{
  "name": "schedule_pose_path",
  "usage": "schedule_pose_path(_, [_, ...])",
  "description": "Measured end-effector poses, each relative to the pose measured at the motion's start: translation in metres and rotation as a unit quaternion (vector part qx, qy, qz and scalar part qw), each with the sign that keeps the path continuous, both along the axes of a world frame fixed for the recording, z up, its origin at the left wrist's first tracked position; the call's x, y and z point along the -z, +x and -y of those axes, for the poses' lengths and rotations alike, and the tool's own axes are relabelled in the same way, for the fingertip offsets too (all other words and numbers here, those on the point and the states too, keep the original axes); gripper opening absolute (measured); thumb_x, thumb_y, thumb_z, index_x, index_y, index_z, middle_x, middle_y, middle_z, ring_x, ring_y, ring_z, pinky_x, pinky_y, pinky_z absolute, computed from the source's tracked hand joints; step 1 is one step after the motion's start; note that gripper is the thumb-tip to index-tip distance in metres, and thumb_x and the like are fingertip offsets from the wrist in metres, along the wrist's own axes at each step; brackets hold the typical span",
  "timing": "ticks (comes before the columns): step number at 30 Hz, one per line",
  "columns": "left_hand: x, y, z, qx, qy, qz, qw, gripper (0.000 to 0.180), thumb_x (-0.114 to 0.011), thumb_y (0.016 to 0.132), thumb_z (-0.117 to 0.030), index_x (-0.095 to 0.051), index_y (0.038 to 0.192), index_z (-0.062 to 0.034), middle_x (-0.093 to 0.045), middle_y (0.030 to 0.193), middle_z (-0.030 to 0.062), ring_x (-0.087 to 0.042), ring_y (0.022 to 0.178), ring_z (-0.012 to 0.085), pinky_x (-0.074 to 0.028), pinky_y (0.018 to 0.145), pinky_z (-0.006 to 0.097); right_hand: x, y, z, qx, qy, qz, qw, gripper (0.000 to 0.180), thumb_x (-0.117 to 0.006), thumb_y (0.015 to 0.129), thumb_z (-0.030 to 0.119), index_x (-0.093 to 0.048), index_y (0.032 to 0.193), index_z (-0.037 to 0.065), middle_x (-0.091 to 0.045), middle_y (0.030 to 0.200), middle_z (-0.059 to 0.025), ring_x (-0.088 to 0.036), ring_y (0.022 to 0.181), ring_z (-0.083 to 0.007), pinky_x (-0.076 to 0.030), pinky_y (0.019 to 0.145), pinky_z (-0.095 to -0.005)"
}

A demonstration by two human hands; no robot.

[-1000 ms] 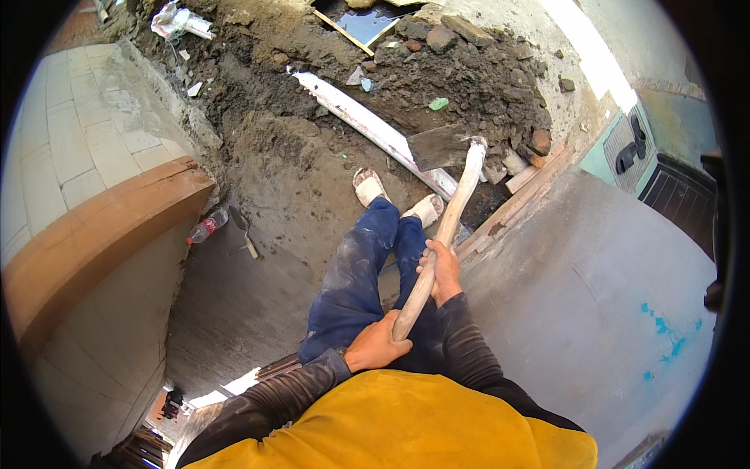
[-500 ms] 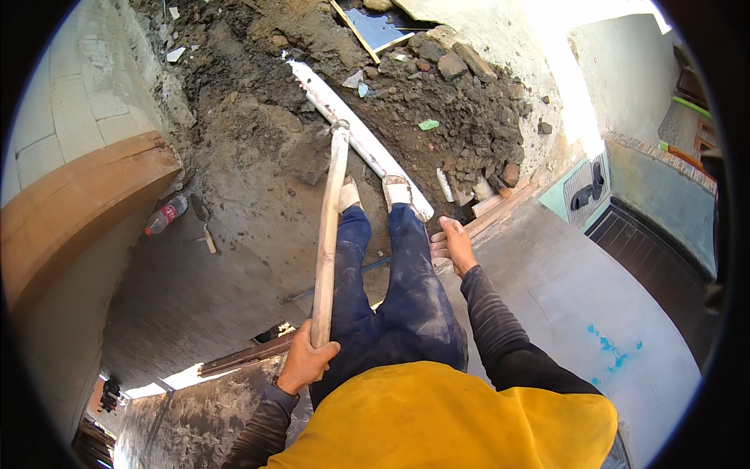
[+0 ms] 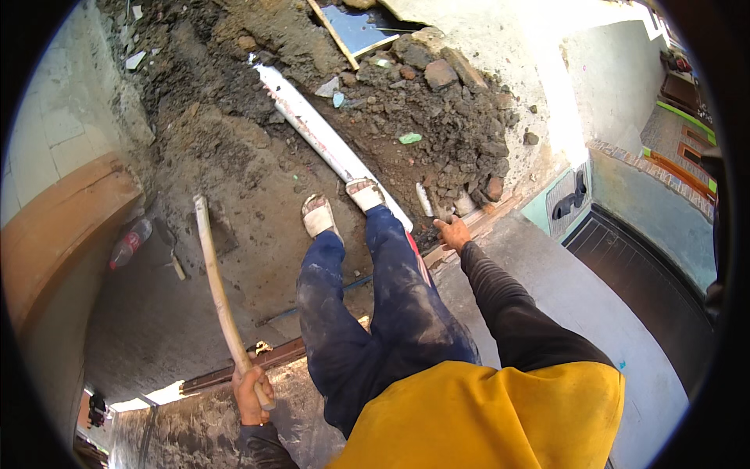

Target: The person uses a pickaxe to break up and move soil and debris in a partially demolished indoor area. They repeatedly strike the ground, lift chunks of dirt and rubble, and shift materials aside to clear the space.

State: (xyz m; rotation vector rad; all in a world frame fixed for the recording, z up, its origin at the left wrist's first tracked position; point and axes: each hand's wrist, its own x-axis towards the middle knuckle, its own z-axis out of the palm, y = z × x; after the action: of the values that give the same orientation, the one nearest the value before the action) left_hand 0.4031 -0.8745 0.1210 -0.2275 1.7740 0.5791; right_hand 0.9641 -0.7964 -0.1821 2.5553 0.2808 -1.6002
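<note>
My left hand (image 3: 251, 395) is closed round the lower part of a long wooden tool handle (image 3: 215, 277). The handle slants up and away over the ground left of my legs; I cannot make out a tool head at its far end. Out to the right, my right hand (image 3: 453, 234) is held low beside the near end of a long white pipe (image 3: 312, 129). Its forefinger is stretched out, the other fingers bend loosely, and I see nothing in them. One sandalled foot (image 3: 364, 194) is at the pipe, touching or overlapping it; the other sandal (image 3: 319, 215) is on the dirt.
Heaped soil and stones (image 3: 461, 117) lie beyond the pipe, with a wood-edged pool of dark water (image 3: 363, 31) at the far side. A plastic bottle (image 3: 130, 243) and a small trowel (image 3: 176, 262) are by the left wall. Concrete paving (image 3: 539, 289) borders the right.
My left hand has swung the wooden handle leftward, away from the pipe and my legs. My feet have shifted apart. The right hand has moved slightly outward, its forefinger now extended.
</note>
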Motion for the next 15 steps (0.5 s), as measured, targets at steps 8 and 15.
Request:
schedule_pose_path(8, [-0.013, -0.041, -0.044, 0.021, -0.080, -0.080, 0.993, 0.053, -0.068, 0.084, -0.012, -0.052, 0.131, 0.0046, -0.054, 0.071, 0.0050, -0.051, 0.044, 0.0134, -0.044, 0.038, 0.026, 0.137, 0.073, -0.195, -0.180, 0.233, 0.155, 0.943, 0.073, -0.072, 0.091, 0.043, -0.054, 0.144, -0.004, -0.062, 0.141, -0.0283, -0.059, 0.133, -0.0390, -0.044, 0.113, -0.0444])
schedule_pose_path(15, [-0.051, -0.081, -0.048, 0.126, -0.220, -0.172, 0.952, 0.054, -0.074, 0.085, -0.016, -0.052, 0.130, 0.0036, -0.062, 0.081, 0.0084, -0.058, 0.053, 0.0154, -0.047, 0.046, 0.024, 0.242, 0.136, -0.374, -0.162, 0.308, 0.192, 0.918, 0.081, -0.078, 0.087, 0.051, -0.056, 0.143, -0.004, -0.064, 0.137, -0.0235, -0.060, 0.128, -0.0397, -0.044, 0.110, -0.0480])
